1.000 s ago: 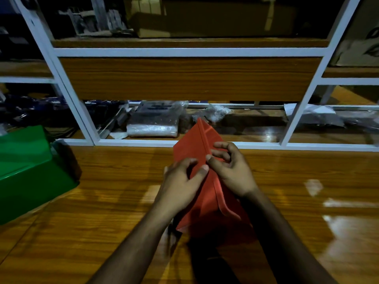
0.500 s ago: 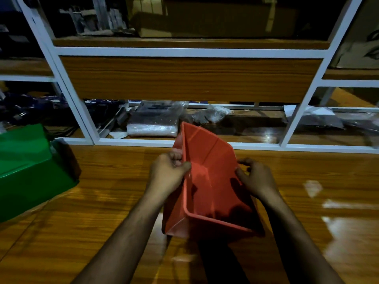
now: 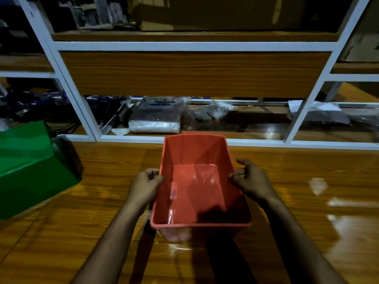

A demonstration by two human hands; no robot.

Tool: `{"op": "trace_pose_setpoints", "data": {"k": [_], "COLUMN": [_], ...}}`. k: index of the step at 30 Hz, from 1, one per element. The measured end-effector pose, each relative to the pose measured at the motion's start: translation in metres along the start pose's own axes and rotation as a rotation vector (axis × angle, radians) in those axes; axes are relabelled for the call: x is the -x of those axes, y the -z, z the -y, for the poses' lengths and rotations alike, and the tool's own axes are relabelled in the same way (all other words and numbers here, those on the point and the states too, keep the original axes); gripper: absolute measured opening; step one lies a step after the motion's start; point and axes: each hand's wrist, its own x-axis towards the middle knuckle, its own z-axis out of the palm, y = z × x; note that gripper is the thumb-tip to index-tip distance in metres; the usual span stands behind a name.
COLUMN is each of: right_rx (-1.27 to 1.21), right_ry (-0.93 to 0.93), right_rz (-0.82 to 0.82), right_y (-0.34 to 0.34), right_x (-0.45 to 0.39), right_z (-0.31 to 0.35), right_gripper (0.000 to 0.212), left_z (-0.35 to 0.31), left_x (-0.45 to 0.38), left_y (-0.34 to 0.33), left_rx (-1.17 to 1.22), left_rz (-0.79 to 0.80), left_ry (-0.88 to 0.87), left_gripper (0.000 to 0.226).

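A red foldable plastic bin (image 3: 196,152) stands unfolded and open on the glossy wooden table (image 3: 287,232), its inside empty. My left hand (image 3: 145,185) pinches the bin's left rim with curled fingers. At the right rim, my right hand (image 3: 251,181) grips the wall, thumb and fingers curled against it. Both forearms reach in from the bottom of the view.
A green plastic bin (image 3: 28,169) lies at the table's left edge. Behind the table stands a white-framed shelf (image 3: 194,140) with a wooden panel, holding clear plastic bags (image 3: 155,117) and dark clutter. Light glare marks the table at the right.
The red bin was folded flat and upright between both hands; my hands have pulled its sides apart, and it now stands open as a box.
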Motion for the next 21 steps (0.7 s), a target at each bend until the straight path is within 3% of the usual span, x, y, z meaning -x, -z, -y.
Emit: {"op": "trace_pose_setpoints", "data": {"k": [2,4,7,9,11,16,19,21], "right_rx": [0.125,0.265,0.321,0.359,0.392,0.458,0.494,0.517], "right_ry": [-0.005,0.038,0.077,0.12,0.184,0.336,0.414,0.426], "right_rz": [0.009,0.006,0.037,0.096,0.147,0.23,0.249,0.169], "right_y": [0.001,0.002,-0.001,-0.004,-0.006,-0.012,-0.015,-0.015], "right_x": [-0.005,-0.011,-0.021,-0.026,-0.03,-0.029,-0.026,-0.023], "right_z": [0.006,0.012,0.017,0.022,0.027,0.043,0.048,0.049], "right_gripper": [0.031,0.019,0.021,0.023,0.025,0.026,0.019,0.021], "left_z": [0.0,-0.006,-0.031,-0.047,-0.056,-0.064,-0.062,-0.063], "left_x": [-0.004,-0.008,-0.001,0.002,-0.001,-0.02,-0.028,-0.03], "left_y": [0.002,0.002,-0.007,-0.019,-0.035,-0.068,-0.073,-0.074], "left_rx": [-0.083,-0.355,-0.715,-0.83,-0.885,-0.888,-0.935,-0.997], "left_rz": [-0.003,-0.102,-0.222,-0.139,0.007,0.252,0.291,0.281], "left_ry": [0.0,-0.098,-0.408,-0.661,-0.784,-0.916,-0.902,-0.895], "left_gripper": [0.021,0.045,0.051,0.043,0.039,0.044,0.032,0.022]}}
